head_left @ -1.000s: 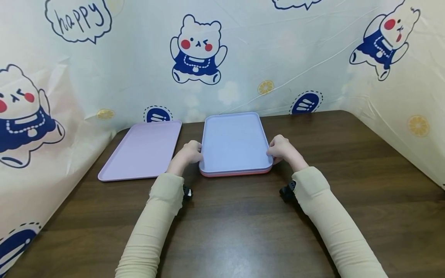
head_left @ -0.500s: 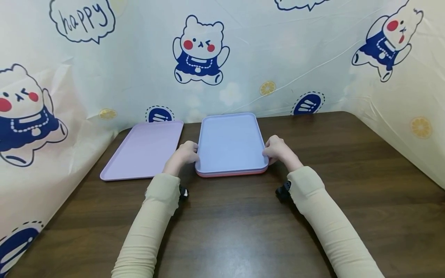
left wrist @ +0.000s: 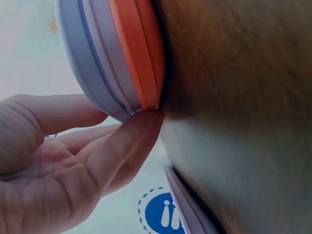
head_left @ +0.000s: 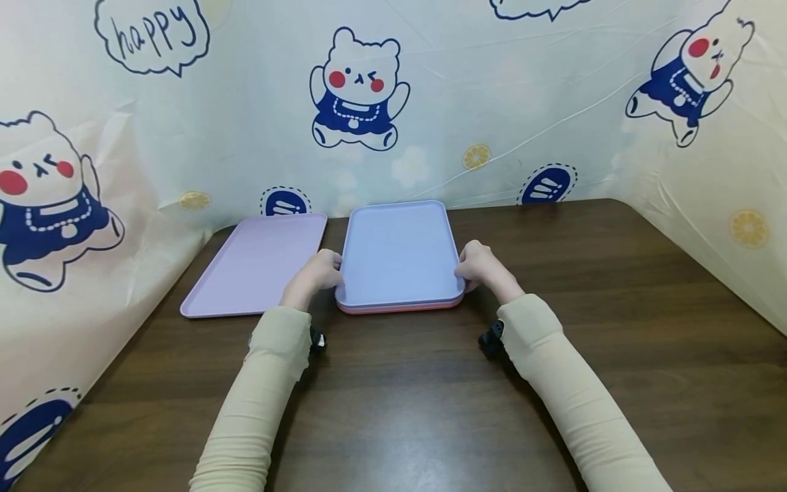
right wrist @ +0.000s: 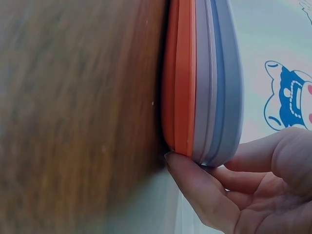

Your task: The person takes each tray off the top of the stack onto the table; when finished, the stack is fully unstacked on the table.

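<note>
A stack of trays sits on the table between my two hands. In the head view its top is a light blue tray (head_left: 399,254). The wrist views show a pale purple tray (left wrist: 113,53) beneath that and an orange-red tray (right wrist: 184,83) at the bottom. My left hand (head_left: 316,275) grips the stack's left side, thumb near the blue rim and fingertips low by the orange-red tray. Opposite it, my right hand (head_left: 484,268) holds the right side the same way, with a fingertip (right wrist: 183,168) at the bottom tray's edge.
A separate lavender tray (head_left: 255,266) lies flat to the left, close beside my left hand. Behind the dark wooden table (head_left: 393,396) hangs a sheet (head_left: 430,102) printed with cartoon bears, which also runs along both sides.
Both hands have slid the tray stack to the left, narrowing the gap to the lavender tray. The grip has stayed the same, and the head view has turned slightly left.
</note>
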Motion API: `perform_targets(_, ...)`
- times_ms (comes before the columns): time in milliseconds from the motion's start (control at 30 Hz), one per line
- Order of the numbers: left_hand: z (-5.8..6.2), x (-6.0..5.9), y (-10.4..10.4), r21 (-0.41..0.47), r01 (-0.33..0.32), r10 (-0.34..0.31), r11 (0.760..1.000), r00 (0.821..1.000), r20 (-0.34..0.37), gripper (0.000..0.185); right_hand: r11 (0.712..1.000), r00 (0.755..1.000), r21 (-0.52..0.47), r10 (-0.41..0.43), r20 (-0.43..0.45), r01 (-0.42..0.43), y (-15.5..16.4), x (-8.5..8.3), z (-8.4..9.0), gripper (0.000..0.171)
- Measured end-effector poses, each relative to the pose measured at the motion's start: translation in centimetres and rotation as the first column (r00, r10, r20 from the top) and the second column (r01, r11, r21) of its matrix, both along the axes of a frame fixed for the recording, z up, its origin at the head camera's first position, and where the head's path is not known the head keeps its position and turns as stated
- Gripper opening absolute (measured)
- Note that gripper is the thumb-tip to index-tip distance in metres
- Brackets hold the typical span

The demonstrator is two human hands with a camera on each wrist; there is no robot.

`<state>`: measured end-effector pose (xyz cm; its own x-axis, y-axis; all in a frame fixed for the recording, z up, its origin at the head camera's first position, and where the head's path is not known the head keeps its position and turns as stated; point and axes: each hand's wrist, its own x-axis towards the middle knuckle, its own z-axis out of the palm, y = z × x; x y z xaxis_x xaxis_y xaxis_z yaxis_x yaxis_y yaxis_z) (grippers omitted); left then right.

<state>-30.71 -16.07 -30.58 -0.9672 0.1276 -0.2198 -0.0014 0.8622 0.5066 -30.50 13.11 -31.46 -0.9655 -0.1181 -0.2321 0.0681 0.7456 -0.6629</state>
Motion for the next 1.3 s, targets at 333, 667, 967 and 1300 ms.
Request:
perform_targets(333,0.3,0.2,-0.4,-0.035,-0.014,0.014,0.999,1.000,-0.011,0.053,1.000,1.000,-0.021,-0.023,0.015,0.023,-0.7,-0.1,-0.1,0.013)
perform_targets(667,0.6,0.2,-0.7,-0.059,-0.017,0.016,0.998,1.000,-0.012,0.051,0.999,1.000,-0.020,-0.025,-0.004,0.025,-1.2,-0.2,-0.2,0.011)
perform_targets(967,0.7,0.1,-1.2,-0.101,-0.007,0.005,0.995,1.000,-0.020,0.052,1.000,1.000,-0.006,0.004,-0.021,-0.004,-1.7,-0.2,0.0,0.013)
perform_targets(1300,0.5,0.0,-1.8,-0.093,-0.016,0.012,0.996,0.999,-0.045,0.051,1.000,0.999,-0.010,0.017,-0.035,-0.017,-2.4,-0.4,-0.2,0.016)
